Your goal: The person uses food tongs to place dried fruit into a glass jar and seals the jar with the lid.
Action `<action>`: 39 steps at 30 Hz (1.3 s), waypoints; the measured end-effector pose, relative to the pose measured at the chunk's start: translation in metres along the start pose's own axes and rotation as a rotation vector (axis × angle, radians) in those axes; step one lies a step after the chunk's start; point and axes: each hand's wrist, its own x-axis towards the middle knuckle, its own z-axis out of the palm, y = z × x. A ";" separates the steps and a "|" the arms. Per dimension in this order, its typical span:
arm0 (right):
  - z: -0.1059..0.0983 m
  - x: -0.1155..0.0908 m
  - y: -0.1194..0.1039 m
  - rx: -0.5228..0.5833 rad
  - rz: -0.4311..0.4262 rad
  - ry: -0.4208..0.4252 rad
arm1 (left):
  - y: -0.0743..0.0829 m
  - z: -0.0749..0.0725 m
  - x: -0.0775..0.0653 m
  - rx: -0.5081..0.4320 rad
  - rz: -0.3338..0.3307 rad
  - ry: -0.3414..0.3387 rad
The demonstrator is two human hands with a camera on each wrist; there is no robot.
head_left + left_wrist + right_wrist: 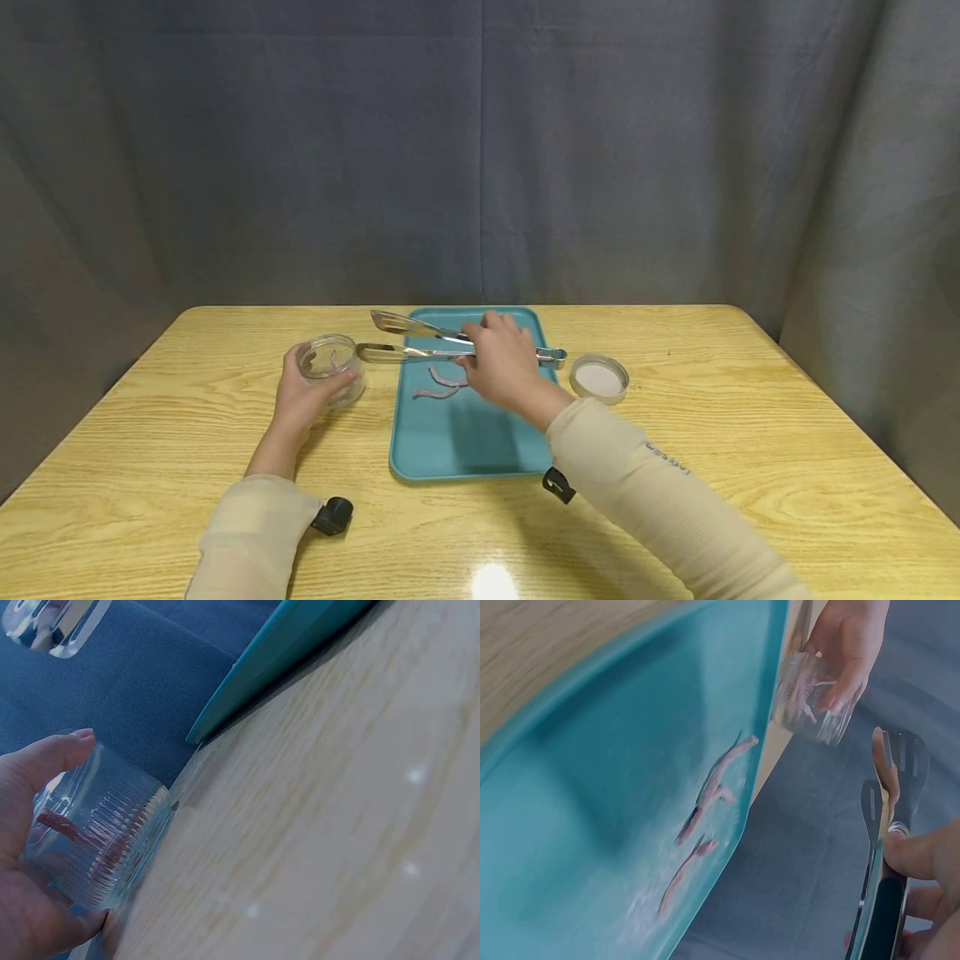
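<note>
My left hand (303, 396) grips a small clear glass jar (351, 385) at the left of the table, thumb and fingers around its side. The jar stands uncovered, and ribbed glass shows reddish-brown strips (112, 855) inside. With my right hand (501, 358) I hold metal tongs (442, 353) over the far part of a teal tray (420, 454). Their spread arms point left, one tip close by the jar's rim, with nothing between them. A few thin strips (437, 393) lie on the tray below the tongs, partly hidden by my right hand.
A round jar lid (600, 379) lies to the right of the tray, its pale inner side up. The wooden table (750, 467) ends at a grey curtain (480, 167) behind. Dark wrist mounts (333, 517) sit at both sleeves.
</note>
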 end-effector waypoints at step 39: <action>0.027 -0.038 0.070 0.015 -0.084 -0.099 | 0.000 0.002 0.001 0.007 -0.017 -0.007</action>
